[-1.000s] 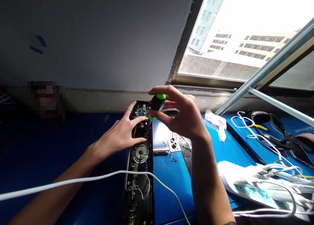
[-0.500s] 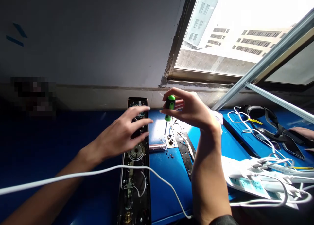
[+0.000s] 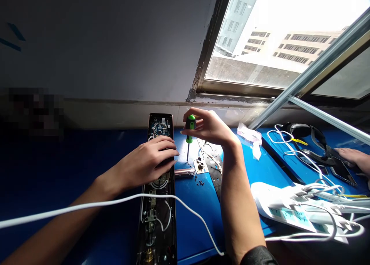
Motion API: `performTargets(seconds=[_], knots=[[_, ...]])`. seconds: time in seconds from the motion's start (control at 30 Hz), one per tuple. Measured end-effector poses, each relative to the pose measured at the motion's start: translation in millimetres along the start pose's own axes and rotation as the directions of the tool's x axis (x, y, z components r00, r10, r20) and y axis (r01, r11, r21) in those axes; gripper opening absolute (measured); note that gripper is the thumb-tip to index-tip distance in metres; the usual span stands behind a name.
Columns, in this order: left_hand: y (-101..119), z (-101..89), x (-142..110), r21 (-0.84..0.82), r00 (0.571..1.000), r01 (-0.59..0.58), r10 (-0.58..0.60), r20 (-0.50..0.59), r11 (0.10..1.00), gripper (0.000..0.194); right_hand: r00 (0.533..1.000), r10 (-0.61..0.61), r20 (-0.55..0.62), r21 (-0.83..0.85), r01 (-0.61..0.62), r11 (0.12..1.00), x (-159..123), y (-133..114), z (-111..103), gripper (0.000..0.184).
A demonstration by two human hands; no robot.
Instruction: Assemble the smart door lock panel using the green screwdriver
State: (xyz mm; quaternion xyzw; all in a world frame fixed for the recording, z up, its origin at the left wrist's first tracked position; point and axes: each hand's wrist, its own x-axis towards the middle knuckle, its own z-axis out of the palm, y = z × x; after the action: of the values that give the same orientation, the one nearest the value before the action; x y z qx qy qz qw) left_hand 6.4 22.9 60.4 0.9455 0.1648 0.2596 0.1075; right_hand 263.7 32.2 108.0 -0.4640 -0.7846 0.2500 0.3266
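My right hand (image 3: pixel 206 128) grips a green and black screwdriver (image 3: pixel 190 127) by its handle, with the shaft pointing straight down. Its tip is at small dark screws (image 3: pixel 189 164) on the blue table; contact I cannot tell. My left hand (image 3: pixel 154 157) lies across a long, opened black housing (image 3: pixel 174 218), fingers stretched toward its right edge. This housing looks like an electronic door lock, with a circuit board (image 3: pixel 160 129) at its far end and metal parts along its length. My left hand covers its middle.
Right of the housing lie a silvery cylinder (image 3: pixel 185 173), a small metal plate (image 3: pixel 200 165), more screws (image 3: pixel 200 183) and a black plate (image 3: pixel 216 176). A white cable (image 3: pixel 115 202) crosses in front. A power strip (image 3: pixel 285 211), headset (image 3: pixel 313 141) and another person's hand (image 3: pixel 354 159) are at right.
My right hand has moved left with the screwdriver, its tip from beside the small metal plate to the loose screws. My left hand has settled lower over the housing, uncovering the circuit board.
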Motion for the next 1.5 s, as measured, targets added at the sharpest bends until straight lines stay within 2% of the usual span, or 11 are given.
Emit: performTargets(seconds=[0.13,0.3,0.37,0.47,0.6,0.7,0.87,1.03,1.17,1.33,1.5], knots=[[0.5,-2.4,0.6,0.008,1.000,0.000,0.000,0.002,1.000,0.024,0.999,0.003,-0.045,-0.009,-0.004,1.000,0.2,-0.5,0.1,0.027],[-1.1,-14.7,-0.3,-0.025,0.998,0.067,-0.067,-0.011,0.997,0.026,0.968,-0.110,-0.225,-0.093,0.091,0.991,-4.0,-15.3,-2.0,0.023],[-0.1,-23.2,-2.2,-0.069,0.995,0.097,-0.096,0.018,0.993,0.029,0.949,-0.135,-0.284,-0.047,0.127,0.991,-6.5,-25.0,-2.5,0.026],[3.1,-34.2,-4.6,-0.140,0.985,0.149,-0.134,0.108,0.979,0.036,0.930,-0.116,-0.350,0.106,0.162,0.981,-9.3,-40.1,-1.2,0.031],[5.0,-36.4,-3.7,-0.195,0.970,0.218,-0.190,0.154,0.956,0.034,0.860,-0.121,-0.495,0.096,0.192,0.977,-9.8,-53.3,3.3,0.037],[2.7,-31.4,-2.1,-0.257,0.968,0.245,-0.223,0.113,0.935,0.024,0.806,-0.162,-0.569,0.017,0.209,0.978,-9.0,-55.0,6.0,0.039],[-2.9,-26.9,-3.2,-0.310,0.951,0.307,-0.306,0.056,0.900,0.022,0.789,-0.219,-0.574,-0.029,0.247,0.969,-8.4,-52.3,6.1,0.040],[-3.7,-27.3,-4.6,-0.392,0.930,0.350,-0.365,0.040,0.850,0.036,0.792,-0.210,-0.574,-0.008,0.251,0.968,-8.3,-53.6,6.0,0.033],[-1.6,-26.6,-3.7,-0.399,0.933,0.337,-0.361,0.017,0.853,0.032,0.792,-0.216,-0.572,-0.031,0.242,0.970,-8.1,-55.0,7.7,0.033],[-0.7,-26.5,-3.2,-0.377,0.938,0.323,-0.346,0.008,0.868,0.028,0.800,-0.168,-0.576,0.059,0.245,0.968,-5.8,-55.4,7.4,0.031],[-1.0,-26.2,-4.4,-0.382,0.942,0.316,-0.334,0.022,0.868,0.033,0.838,-0.170,-0.519,0.138,0.279,0.950,-6.9,-61.5,5.2,0.037]])
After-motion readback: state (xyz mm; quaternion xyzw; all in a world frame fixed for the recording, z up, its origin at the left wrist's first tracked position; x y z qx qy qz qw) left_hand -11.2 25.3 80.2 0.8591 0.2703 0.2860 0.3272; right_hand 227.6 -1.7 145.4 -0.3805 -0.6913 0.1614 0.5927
